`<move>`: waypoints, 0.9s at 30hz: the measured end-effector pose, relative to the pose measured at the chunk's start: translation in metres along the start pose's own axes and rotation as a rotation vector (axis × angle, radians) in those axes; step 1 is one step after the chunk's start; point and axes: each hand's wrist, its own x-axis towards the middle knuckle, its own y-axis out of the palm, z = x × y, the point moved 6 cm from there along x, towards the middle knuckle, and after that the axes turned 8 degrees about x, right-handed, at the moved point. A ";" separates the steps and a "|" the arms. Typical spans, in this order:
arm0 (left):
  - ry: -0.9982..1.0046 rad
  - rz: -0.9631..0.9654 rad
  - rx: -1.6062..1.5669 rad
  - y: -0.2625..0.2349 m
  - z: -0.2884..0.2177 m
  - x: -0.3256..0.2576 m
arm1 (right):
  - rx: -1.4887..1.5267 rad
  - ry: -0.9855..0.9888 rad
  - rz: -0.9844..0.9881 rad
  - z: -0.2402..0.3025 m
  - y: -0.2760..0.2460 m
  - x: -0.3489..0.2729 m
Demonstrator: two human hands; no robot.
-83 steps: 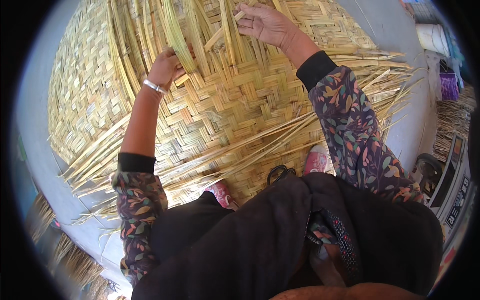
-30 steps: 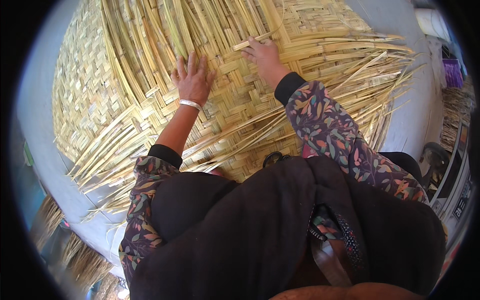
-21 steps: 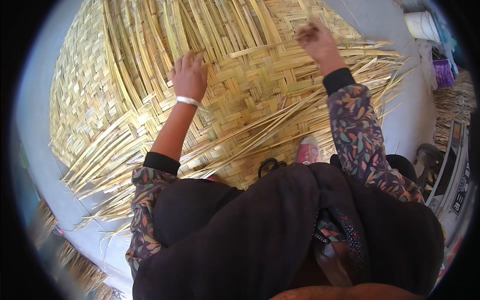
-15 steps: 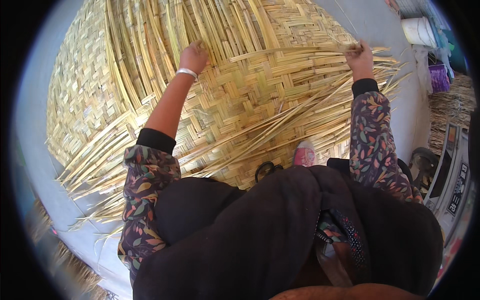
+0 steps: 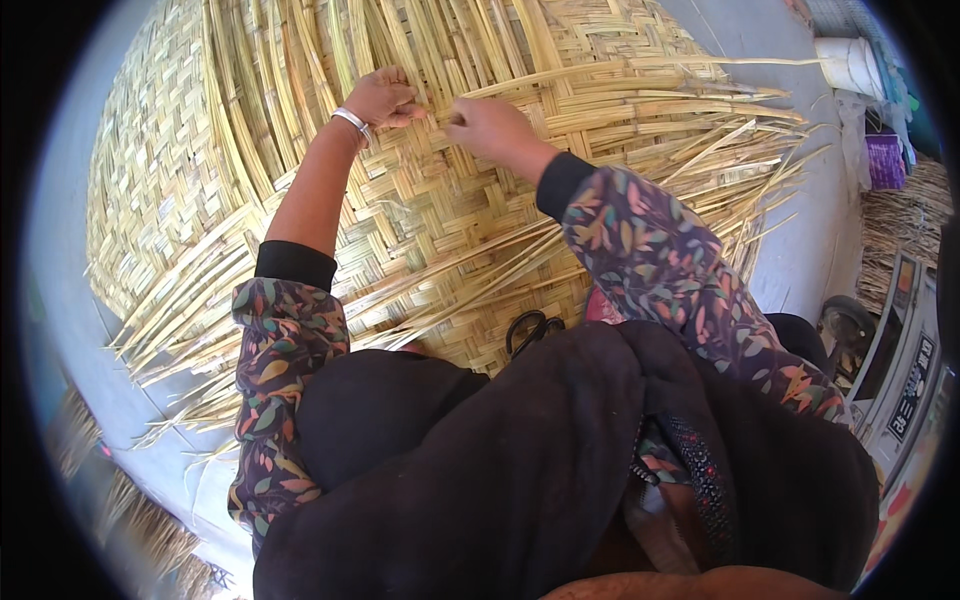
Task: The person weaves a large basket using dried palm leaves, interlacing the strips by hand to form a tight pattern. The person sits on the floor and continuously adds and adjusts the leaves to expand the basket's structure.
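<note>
A large mat of flat yellow split-reed strips (image 5: 450,225) lies spread before me, part woven and part loose strips. My left hand (image 5: 383,98), with a white bangle at its wrist, is over the mat's middle. Its fingers are curled in and closed; what they grip is too small to make out. Close by on the right, my right hand (image 5: 495,130) is closed too, slightly blurred, its fingertips pointing at the left hand. One long loose strip (image 5: 640,64) runs from just above my right hand toward the right edge. Whether the right fingers hold its end is hidden.
Loose strip ends (image 5: 740,150) fan out past the mat's right side. Over on the right are a white bucket (image 5: 850,66), a purple container (image 5: 884,160) and a vehicle (image 5: 895,360) with a dark wheel. A black looped object (image 5: 533,328) lies near my knees.
My right hand has moved left from the strip's right end to beside my left hand. The long strip has shifted up and right. My left hand has moved slightly left.
</note>
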 end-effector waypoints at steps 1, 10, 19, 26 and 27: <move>-0.004 -0.022 0.013 0.002 -0.001 0.000 | -0.054 0.017 -0.001 0.004 0.006 0.006; 0.105 -0.197 0.259 0.004 -0.002 0.002 | -0.149 0.070 0.037 -0.010 0.019 0.030; 0.216 -0.344 0.742 0.001 -0.010 0.013 | -0.136 0.053 0.085 -0.013 0.018 0.035; 0.121 -0.284 0.573 -0.001 -0.001 0.013 | -0.131 -0.009 0.054 -0.013 0.019 0.032; 0.129 -0.293 0.610 0.001 -0.003 0.011 | -0.123 -0.007 0.054 -0.014 0.019 0.032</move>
